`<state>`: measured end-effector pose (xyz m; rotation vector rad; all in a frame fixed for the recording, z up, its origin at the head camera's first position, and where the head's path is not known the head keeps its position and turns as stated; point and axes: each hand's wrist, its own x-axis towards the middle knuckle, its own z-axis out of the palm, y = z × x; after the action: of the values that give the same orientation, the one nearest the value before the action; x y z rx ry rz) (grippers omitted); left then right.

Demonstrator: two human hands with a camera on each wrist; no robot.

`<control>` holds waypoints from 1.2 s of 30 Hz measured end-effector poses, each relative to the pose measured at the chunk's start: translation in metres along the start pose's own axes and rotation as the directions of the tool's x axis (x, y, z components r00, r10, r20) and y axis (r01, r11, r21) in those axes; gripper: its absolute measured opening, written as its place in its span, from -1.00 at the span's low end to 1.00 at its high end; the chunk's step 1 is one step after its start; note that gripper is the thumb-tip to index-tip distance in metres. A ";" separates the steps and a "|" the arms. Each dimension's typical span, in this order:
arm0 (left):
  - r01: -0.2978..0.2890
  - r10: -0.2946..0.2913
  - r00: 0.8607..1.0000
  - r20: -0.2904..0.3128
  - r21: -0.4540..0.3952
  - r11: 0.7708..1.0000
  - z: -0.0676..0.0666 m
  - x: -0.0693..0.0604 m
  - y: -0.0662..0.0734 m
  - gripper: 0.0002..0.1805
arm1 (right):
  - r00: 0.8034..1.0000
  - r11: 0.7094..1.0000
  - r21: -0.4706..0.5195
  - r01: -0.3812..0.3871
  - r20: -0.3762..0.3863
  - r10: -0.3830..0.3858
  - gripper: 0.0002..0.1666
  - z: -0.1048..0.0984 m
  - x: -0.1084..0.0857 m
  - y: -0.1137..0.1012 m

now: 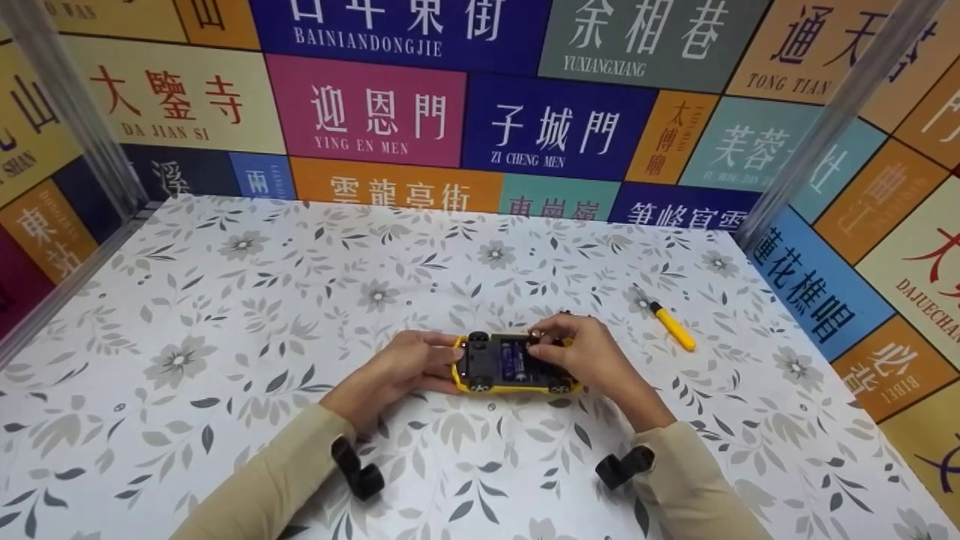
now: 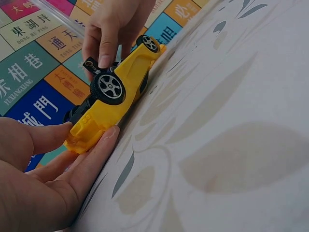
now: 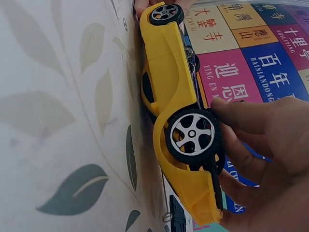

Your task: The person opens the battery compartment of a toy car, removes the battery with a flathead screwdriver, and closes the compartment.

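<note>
A yellow toy car [image 1: 478, 362] lies wheels up on the cloth, its black underside showing. Dark blue batteries [image 1: 514, 361] sit in the open compartment in that underside. My left hand [image 1: 401, 362] grips the car's left end, thumb on one side and fingers below, as the left wrist view shows. Over the compartment, my right hand [image 1: 577, 349] pinches a small dark piece that looks like a battery [image 2: 90, 65], raised at a tilt above the chassis. In the right wrist view a silver-spoked wheel [image 3: 192, 134] hides part of the fingers.
A screwdriver [image 1: 675, 328] with a yellow handle lies to the right of the car. Just behind my right hand, a small dark object [image 1: 566, 313] is mostly hidden. Floral cloth [image 1: 300, 262] covers the table, with printed panels [image 1: 367, 112] standing behind.
</note>
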<state>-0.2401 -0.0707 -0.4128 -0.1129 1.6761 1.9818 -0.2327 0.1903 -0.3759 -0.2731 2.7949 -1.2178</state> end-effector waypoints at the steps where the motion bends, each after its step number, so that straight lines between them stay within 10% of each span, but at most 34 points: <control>1: -0.001 0.001 1.000 0.001 0.002 1.000 0.000 0.000 0.000 -0.59 | 1.000 1.000 -0.003 0.002 -0.007 -0.002 -0.74 0.000 0.000 0.000; 11: -0.015 0.015 1.000 0.019 0.000 1.000 0.000 0.001 0.000 -0.56 | 0.998 0.999 -0.007 0.047 -0.047 -0.047 -0.77 0.000 -0.001 0.000; 36: -0.010 0.010 1.000 0.011 0.006 1.000 0.001 0.000 -0.001 -0.57 | 0.992 0.906 0.421 0.036 -0.122 0.017 -0.62 -0.017 0.000 -0.004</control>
<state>-0.2397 -0.0700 -0.4132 -0.0914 1.6785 1.9816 -0.2349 0.1997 -0.3617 -0.1825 2.5283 -1.8538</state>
